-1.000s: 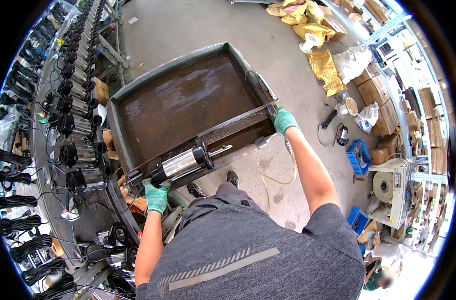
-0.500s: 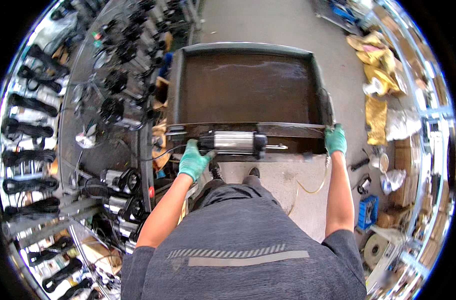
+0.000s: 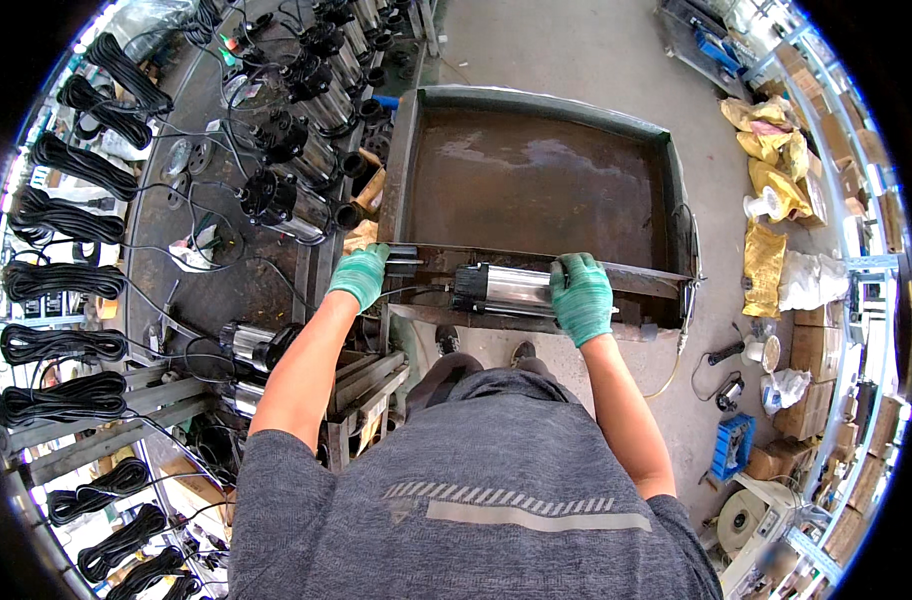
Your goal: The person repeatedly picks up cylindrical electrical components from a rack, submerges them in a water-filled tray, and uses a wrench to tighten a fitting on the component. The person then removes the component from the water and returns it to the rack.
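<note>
A submersible pump (image 3: 511,289), a steel cylinder with a black end, lies crosswise on the near ledge of a metal water tank (image 3: 406,160). My right hand (image 3: 582,298), in a green glove, is wrapped over the pump's right end and hides it. My left hand (image 3: 360,276), gloved alike, is closed at the tank's near left corner, touching the ends of short metal rods (image 3: 404,255); what its fingers hold is hidden. From the pump's left end a black cable (image 3: 408,290) runs left past my left hand. Brownish water stands in the tank behind a crossbar (image 3: 616,268).
On the left, a dark workbench (image 3: 191,270) carries several similar pumps (image 3: 296,205) and coiled black cables (image 3: 71,215). A thin hose (image 3: 673,372) hangs at the tank's right. Golden bags (image 3: 764,265), a blue crate (image 3: 734,446) and shelving (image 3: 871,262) stand along the right.
My right hand has moved left from the tank's right corner onto the pump's right end. My left hand has left the pump's left end and reached the rods at the tank's left corner.
</note>
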`<action>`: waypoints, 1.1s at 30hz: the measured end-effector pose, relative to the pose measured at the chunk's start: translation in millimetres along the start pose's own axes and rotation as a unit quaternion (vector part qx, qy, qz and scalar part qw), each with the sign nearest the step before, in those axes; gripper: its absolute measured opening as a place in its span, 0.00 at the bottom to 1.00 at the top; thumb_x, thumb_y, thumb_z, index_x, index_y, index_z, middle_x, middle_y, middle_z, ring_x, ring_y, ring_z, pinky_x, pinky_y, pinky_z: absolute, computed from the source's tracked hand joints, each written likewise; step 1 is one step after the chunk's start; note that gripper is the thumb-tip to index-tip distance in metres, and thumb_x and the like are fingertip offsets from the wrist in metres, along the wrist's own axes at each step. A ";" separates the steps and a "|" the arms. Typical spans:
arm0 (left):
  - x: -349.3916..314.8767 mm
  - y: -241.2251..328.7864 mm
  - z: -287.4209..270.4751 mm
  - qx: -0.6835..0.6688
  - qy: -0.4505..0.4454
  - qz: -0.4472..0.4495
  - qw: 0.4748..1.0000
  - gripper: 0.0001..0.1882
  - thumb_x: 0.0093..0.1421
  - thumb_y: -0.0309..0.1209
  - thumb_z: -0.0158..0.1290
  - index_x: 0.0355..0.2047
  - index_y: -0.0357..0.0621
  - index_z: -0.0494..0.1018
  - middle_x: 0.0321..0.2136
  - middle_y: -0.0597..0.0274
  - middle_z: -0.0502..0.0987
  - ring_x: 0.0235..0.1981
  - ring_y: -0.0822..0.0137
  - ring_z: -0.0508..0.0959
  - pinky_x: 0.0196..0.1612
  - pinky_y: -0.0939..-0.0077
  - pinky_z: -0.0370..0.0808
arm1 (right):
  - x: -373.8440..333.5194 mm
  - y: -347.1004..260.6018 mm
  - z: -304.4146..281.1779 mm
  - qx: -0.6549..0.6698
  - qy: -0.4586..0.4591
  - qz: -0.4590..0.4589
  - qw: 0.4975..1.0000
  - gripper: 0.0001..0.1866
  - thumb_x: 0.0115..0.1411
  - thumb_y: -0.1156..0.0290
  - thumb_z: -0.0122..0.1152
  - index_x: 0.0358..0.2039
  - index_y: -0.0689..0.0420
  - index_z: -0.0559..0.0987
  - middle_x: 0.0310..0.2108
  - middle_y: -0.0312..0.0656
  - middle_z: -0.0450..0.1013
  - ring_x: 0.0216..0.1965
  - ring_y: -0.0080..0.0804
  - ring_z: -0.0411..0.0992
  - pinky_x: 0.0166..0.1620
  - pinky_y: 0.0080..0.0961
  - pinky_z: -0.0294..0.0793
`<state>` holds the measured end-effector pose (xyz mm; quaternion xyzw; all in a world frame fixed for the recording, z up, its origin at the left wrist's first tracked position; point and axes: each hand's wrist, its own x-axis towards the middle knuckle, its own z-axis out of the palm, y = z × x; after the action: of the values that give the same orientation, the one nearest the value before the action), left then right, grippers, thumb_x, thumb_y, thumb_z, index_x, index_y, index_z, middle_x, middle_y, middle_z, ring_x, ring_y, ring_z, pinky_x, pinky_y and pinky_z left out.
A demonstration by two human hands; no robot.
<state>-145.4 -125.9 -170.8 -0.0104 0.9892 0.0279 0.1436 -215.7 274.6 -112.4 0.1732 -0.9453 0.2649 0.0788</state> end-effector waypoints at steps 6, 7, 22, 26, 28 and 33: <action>10.4 -10.5 4.6 0.026 -0.030 0.074 0.996 0.14 0.62 0.23 0.51 0.49 0.44 0.75 0.44 0.46 0.80 0.44 0.45 0.83 0.45 0.51 0.80 | -2.8 5.0 4.9 -0.001 0.009 -0.008 1.000 0.06 0.62 0.68 0.62 0.36 0.56 0.81 0.37 0.50 0.77 0.41 0.55 0.75 0.46 0.48 0.75; 9.7 -11.5 5.4 0.024 -0.035 0.078 0.996 0.14 0.62 0.23 0.51 0.49 0.44 0.75 0.43 0.46 0.80 0.44 0.45 0.83 0.45 0.51 0.80 | -2.8 4.7 5.2 -0.003 0.011 -0.007 1.000 0.06 0.62 0.69 0.62 0.36 0.56 0.81 0.37 0.50 0.77 0.41 0.55 0.75 0.45 0.49 0.75; -41.7 0.0 23.0 -0.385 0.030 -0.036 0.922 0.15 0.69 0.39 0.58 0.47 0.41 0.72 0.28 0.61 0.75 0.27 0.69 0.74 0.31 0.73 0.74 | -3.1 3.6 5.7 -0.003 0.005 0.002 1.000 0.06 0.62 0.69 0.61 0.34 0.57 0.81 0.37 0.50 0.77 0.41 0.54 0.75 0.46 0.48 0.74; -61.1 -0.1 -1.9 -0.523 -0.005 -0.004 0.852 0.17 0.69 0.41 0.60 0.48 0.44 0.73 0.29 0.70 0.74 0.25 0.80 0.72 0.26 0.82 0.72 | -2.3 3.8 5.7 -0.008 0.001 0.007 1.000 0.06 0.62 0.68 0.61 0.34 0.57 0.81 0.37 0.50 0.77 0.41 0.54 0.75 0.46 0.48 0.74; -65.3 3.7 -5.1 -0.614 -0.063 -0.029 0.786 0.17 0.69 0.42 0.59 0.50 0.45 0.73 0.30 0.71 0.75 0.26 0.80 0.72 0.26 0.83 0.72 | -2.7 3.9 6.0 -0.007 0.003 0.005 1.000 0.07 0.62 0.68 0.61 0.35 0.57 0.81 0.37 0.50 0.77 0.41 0.54 0.75 0.47 0.48 0.74; -54.4 10.0 3.9 -0.623 -0.099 -0.010 0.776 0.13 0.71 0.40 0.57 0.48 0.46 0.74 0.30 0.74 0.72 0.29 0.78 0.70 0.31 0.78 0.71 | -3.4 4.1 6.5 0.001 0.012 0.001 1.000 0.07 0.61 0.68 0.61 0.35 0.57 0.81 0.37 0.50 0.77 0.41 0.55 0.75 0.47 0.48 0.75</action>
<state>-92.4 -115.0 -158.6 -0.1048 0.7360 0.6372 0.2033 -214.4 275.5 -120.7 0.1690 -0.9444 0.2676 0.0894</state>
